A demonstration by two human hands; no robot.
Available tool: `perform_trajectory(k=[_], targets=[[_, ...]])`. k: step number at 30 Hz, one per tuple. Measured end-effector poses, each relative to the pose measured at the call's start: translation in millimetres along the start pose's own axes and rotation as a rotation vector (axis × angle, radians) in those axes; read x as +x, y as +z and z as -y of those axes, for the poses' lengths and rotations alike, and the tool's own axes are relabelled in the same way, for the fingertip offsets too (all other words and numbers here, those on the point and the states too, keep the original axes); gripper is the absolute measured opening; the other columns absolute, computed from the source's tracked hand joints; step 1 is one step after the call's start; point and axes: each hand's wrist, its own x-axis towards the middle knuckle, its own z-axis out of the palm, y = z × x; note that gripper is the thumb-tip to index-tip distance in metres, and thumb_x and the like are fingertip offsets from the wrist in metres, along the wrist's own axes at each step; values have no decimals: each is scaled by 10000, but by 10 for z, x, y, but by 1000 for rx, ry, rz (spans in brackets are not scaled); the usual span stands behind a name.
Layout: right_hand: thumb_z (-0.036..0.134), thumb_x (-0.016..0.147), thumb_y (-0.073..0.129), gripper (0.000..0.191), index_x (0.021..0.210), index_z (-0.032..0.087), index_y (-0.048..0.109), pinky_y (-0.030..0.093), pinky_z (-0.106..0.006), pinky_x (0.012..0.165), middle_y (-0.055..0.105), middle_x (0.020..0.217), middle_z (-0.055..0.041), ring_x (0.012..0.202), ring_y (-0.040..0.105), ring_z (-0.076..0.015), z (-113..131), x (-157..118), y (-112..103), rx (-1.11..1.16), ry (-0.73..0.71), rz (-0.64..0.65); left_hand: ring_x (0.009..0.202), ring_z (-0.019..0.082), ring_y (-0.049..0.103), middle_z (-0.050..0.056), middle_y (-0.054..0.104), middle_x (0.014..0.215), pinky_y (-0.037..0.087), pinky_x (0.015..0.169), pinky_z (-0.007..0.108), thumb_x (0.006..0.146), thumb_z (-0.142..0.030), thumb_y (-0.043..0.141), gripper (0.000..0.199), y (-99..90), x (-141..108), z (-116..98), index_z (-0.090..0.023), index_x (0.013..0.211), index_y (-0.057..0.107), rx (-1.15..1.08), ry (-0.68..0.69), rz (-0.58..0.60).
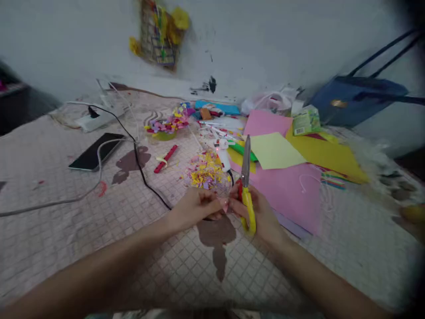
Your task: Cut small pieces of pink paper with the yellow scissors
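Observation:
My left hand is closed in a pinch on a small pink paper piece, low in the middle of the head view. Facing it, my right hand is closed around a pair of scissors with yellow and red handles, blades pointing up and away. The right fingertips also meet the pink piece. Just beyond both hands lies a heap of yellow, pink and purple paper scraps. A white glue gun with a small red light rests to the right of the scraps.
Pink, pale yellow and yellow paper sheets cover the right side. Leftward lie a red stick-like object, a black tablet or phone, a power strip and trailing cords. A blue bag stands at the back right.

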Motion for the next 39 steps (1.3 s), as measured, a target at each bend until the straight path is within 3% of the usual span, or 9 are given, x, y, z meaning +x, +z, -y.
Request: perform_trajectory(k=[8,15,26,32,35,39], targets=[[343,579,813,405,843,211,536,405,-245,579,521,761,37,624,482,-99,33,-23,42,-17,52,-38,579,72,564,4,637,671,461,585,191,728,-424,705,315,-14,14,61,-115,735,646,65,81,8],[327,575,805,392,842,209,543,380,-233,552,520,777,36,613,461,-91,-5,-26,64,-7,37,-72,563,73,542,-16,620,616,415,551,184,680,-258,733,167,-3,17,62,-125,694,634,33,31,16],[260,584,795,373,862,202,554,340,-214,513,518,726,54,575,439,-74,16,-23,44,6,38,-65,514,66,500,-23,575,530,380,517,183,700,-276,721,222,38,0,65,-132,594,590,77,53,66],[289,595,803,364,845,202,553,378,-214,551,520,747,49,612,468,-75,25,-25,34,13,15,-69,612,85,545,-7,612,670,419,583,203,639,-300,782,261,-45,19,54,-123,748,625,25,40,164],[308,604,809,372,855,200,557,401,-218,592,530,789,37,665,500,-84,26,-19,27,-16,10,-63,610,77,529,-5,599,683,408,582,203,679,-351,753,282,-60,26,33,-121,759,611,6,32,96],[352,654,778,343,852,202,543,337,-215,499,497,696,55,557,441,-71,32,-34,40,-58,39,-28,540,57,458,-31,534,594,365,536,195,749,-408,672,303,-50,27,31,-133,679,565,-32,101,-34]])
